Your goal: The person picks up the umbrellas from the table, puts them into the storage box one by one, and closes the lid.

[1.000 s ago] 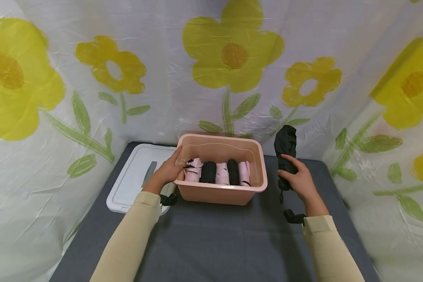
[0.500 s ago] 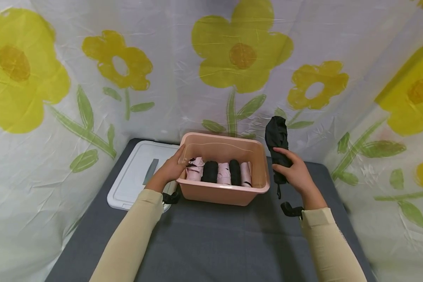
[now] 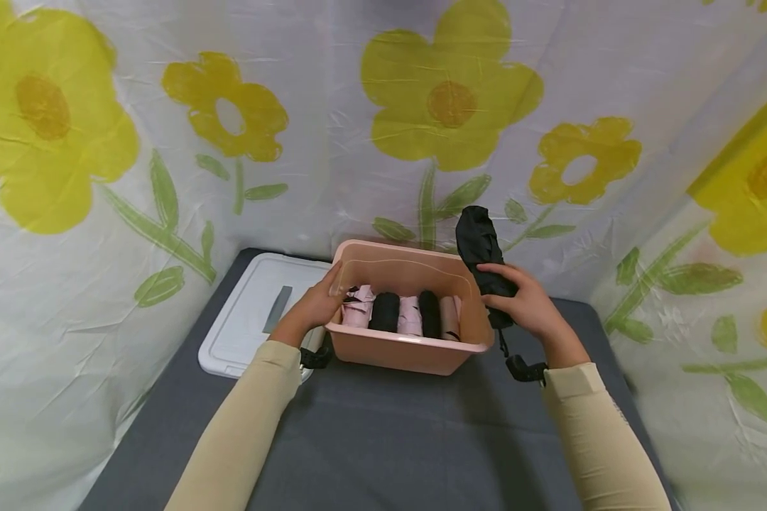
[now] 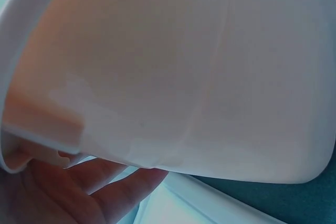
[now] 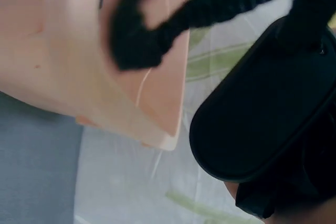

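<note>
A pink plastic storage box (image 3: 390, 355) stands on the table, with several rolled pink and black bundles (image 3: 410, 316) in a row inside. At its left end, my left hand (image 3: 313, 309) grips the rim; in the left wrist view, fingers (image 4: 128, 190) reach under the box's side (image 4: 157, 77). My right hand (image 3: 527, 301) holds a black folded umbrella (image 3: 476, 238) by its lower part, tilted, beside and overlapping the box's right rim in the head view. Close in the right wrist view are the umbrella's flat handle end (image 5: 257, 114) and its wrist strap (image 5: 226, 6).
A white lid (image 3: 230, 333) with a grey handle lies left of the box, partly behind the left arm. Dark grey cloth (image 3: 390, 440) covers the table. A flowered curtain (image 3: 332, 177) hangs close around the back and sides.
My right hand has carried the umbrella left, up to the box's right end, and tipped its top further left. My left hand has stayed on the box's rim.
</note>
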A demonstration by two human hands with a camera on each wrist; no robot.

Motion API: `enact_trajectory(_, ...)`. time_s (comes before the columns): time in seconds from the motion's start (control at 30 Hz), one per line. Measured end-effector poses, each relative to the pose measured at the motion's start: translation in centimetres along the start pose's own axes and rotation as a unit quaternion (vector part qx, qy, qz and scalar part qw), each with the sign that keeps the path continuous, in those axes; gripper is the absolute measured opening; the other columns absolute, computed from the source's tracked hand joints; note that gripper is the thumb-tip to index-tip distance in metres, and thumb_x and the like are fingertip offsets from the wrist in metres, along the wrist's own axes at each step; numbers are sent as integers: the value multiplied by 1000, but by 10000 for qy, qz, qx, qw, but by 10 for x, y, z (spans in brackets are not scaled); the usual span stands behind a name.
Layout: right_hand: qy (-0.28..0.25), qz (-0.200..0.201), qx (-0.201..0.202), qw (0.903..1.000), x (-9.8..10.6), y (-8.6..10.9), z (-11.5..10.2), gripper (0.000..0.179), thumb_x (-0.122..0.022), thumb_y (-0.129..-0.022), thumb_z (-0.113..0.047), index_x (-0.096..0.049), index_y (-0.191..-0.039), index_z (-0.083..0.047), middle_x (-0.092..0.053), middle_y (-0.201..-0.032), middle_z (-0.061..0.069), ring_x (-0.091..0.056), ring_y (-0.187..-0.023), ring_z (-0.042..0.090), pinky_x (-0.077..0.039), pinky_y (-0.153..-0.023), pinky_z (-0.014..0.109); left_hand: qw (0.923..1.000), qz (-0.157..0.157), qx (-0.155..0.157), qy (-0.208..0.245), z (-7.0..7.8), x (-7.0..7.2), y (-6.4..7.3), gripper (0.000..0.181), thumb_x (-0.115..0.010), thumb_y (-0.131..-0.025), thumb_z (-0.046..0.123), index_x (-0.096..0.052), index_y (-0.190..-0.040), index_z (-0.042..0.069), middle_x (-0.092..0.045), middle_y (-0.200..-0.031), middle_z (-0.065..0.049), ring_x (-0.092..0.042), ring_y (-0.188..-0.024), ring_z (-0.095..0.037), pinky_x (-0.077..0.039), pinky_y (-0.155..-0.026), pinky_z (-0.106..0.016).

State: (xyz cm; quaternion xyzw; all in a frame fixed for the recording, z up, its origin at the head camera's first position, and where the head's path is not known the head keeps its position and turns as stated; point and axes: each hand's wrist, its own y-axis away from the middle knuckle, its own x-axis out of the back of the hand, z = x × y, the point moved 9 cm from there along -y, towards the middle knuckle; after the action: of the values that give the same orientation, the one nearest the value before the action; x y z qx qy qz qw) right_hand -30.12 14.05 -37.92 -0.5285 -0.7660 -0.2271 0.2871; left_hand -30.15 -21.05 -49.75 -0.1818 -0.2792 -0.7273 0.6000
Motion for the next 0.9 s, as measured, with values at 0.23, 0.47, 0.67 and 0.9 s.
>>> enact_trajectory(0.23, -18, -624, 284, 9976, -15, -10, -18, 53, -70, -88, -19, -53, -138, -30, -40, -145, 14, -61, -90, 30, -53, -71, 38, 10000, 34, -37, -86, 2, 0, 2, 68, -40, -101, 32, -3, -158, 28, -27, -157, -22, -32, -141, -43, -28, -113, -58)
enact_trajectory(0.47, 212, -1104, 568, 9920, -30, -22, -26, 53, -72, -85, -16, -57, -135, -26, -45, -140, 15, -56, -99, 32, -50, -76, 40, 10000, 43, 38, -26, 2, 1, 4, 68, -40, -100, 33, -3, -157, 30, -25, -158, -19, -31, -142, -41, -28, -113, -57)
enact_trajectory(0.67, 435, -1578, 479, 9854, -43, -33, -26, 52, -72, -85, -13, -58, -134, -26, -23, -160, 14, -37, -137, 41, -49, -83, 42, 10000, 60, 20, -29, 3, 1, 4, 67, -40, -101, 32, -3, -157, 31, -26, -158, -19, -31, -142, -41, -28, -113, -57)
enact_trajectory(0.9, 868, -2020, 322, 9750, -54, -47, -30, 52, -72, -83, -13, -61, -132, -28, -22, -161, 12, -44, -130, 37, -48, -76, 35, 9999, 80, -8, -107, 2, 1, 4, 64, -37, -103, 34, -3, -157, 30, -26, -158, -20, -30, -142, -41, -27, -114, -57)
